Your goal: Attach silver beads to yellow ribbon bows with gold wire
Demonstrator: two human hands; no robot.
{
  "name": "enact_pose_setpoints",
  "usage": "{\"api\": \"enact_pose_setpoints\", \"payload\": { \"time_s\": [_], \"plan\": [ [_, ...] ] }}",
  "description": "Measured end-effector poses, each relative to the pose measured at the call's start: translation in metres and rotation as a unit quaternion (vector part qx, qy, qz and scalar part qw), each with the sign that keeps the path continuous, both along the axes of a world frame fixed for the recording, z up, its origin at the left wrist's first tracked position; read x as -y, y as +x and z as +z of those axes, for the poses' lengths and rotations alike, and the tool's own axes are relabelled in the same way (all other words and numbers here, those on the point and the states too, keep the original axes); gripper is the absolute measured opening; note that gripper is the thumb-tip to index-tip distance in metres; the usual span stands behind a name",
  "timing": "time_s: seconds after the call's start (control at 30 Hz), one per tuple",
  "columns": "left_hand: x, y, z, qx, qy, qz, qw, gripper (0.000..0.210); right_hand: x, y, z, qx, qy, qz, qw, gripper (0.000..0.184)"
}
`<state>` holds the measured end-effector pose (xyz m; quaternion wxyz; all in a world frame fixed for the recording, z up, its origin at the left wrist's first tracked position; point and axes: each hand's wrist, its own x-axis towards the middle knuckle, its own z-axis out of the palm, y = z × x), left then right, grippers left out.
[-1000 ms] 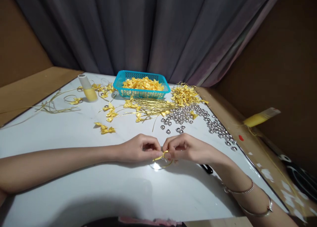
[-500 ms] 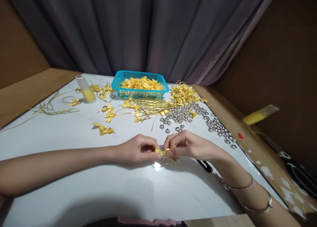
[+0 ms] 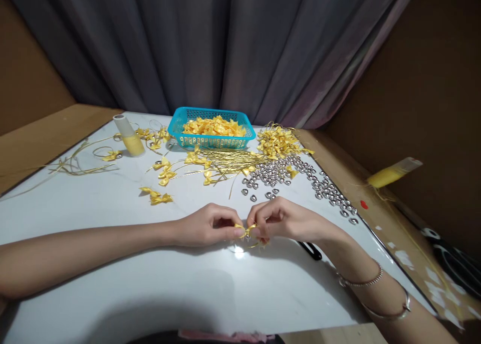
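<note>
Between my two hands is a small yellow ribbon bow (image 3: 240,228), pinched from both sides just above the white table. My left hand (image 3: 210,226) grips its left loop between thumb and forefinger. On the other loop, the thumb and fingers of my right hand (image 3: 276,221) are closed. A thin gold cord (image 3: 252,246) hangs in a loop below the bow, with a small shiny bit at the bow's middle. More yellow ribbon shows under my right fingers, partly hidden by them. The black handle of a tool (image 3: 311,250) lies beside my right wrist.
A blue basket (image 3: 211,142) of yellow bows stands at the back. Before it lie gold cords (image 3: 233,159), silver heart-shaped beads (image 3: 276,171) and a pile of corded bows (image 3: 280,141). A yellow thread cone (image 3: 132,142) stands left. Loose bows (image 3: 161,198) lie nearer; scissors (image 3: 456,264) are far right.
My left thumb has shifted slightly further over the bow, so less of its left loop shows. Both hands otherwise stay in place, still pinching it.
</note>
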<state>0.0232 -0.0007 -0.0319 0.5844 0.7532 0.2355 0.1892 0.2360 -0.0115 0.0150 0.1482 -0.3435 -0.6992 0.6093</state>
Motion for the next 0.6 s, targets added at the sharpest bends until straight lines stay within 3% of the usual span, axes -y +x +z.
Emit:
{"api": "enact_pose_setpoints", "payload": {
  "time_s": [0.23,0.37,0.5,0.6],
  "plan": [
    [-0.002,0.002,0.004,-0.006,-0.031,0.012,0.999,0.020,-0.004,-0.003,-0.003,0.019,0.003,-0.025,0.999,0.022],
    [-0.002,0.002,0.006,-0.020,-0.028,0.031,0.999,0.020,-0.003,-0.006,0.001,0.065,0.054,-0.046,0.995,0.022],
    [-0.001,0.002,0.007,-0.020,-0.028,0.048,0.998,0.019,0.013,-0.003,0.019,0.093,0.176,-0.133,0.971,0.020],
    [-0.001,0.003,0.006,-0.018,-0.030,0.060,0.998,0.019,0.029,0.003,0.036,0.066,0.211,-0.244,0.944,0.017]
  ]
}}
